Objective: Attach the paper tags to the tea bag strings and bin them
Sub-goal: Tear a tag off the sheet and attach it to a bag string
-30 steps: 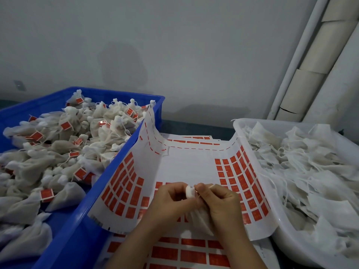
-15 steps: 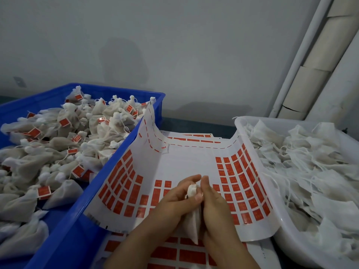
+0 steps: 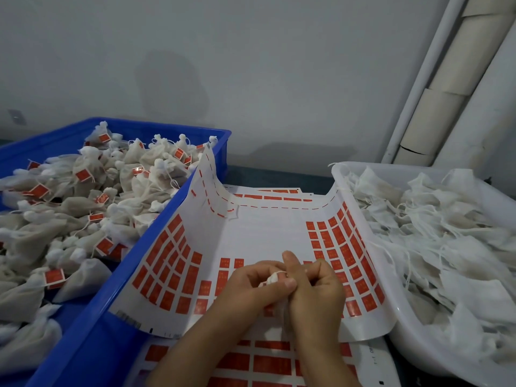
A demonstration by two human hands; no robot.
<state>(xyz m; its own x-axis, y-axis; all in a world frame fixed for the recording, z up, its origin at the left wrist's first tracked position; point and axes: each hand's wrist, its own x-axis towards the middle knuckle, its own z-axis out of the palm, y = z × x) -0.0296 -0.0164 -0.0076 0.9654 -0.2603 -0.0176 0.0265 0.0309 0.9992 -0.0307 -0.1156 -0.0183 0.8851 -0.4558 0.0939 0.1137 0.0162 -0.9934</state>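
Both hands meet over the middle of a white backing sheet (image 3: pixel 259 233) that carries rows of red paper tags (image 3: pixel 339 241). My left hand (image 3: pixel 245 289) and my right hand (image 3: pixel 315 289) together pinch the gathered white top of one tea bag (image 3: pixel 273 279); the rest of the bag is hidden between the palms. The sheet curls up against a blue bin (image 3: pixel 111 303) on the left, which holds several tea bags with red tags (image 3: pixel 83 174). On the right a white tub (image 3: pixel 360 219) holds untagged tea bags with loose strings (image 3: pixel 435 227).
More sheets of red tags (image 3: pixel 251 361) lie under the curled one, near the front edge. A grey wall stands behind the bins, with white pipes and cardboard tubes (image 3: pixel 446 74) leaning at the right.
The tea bag's white top has sunk deeper between the fingers, and my right hand's fingers have curled over it. Both hands stayed over the same part of the sheet.
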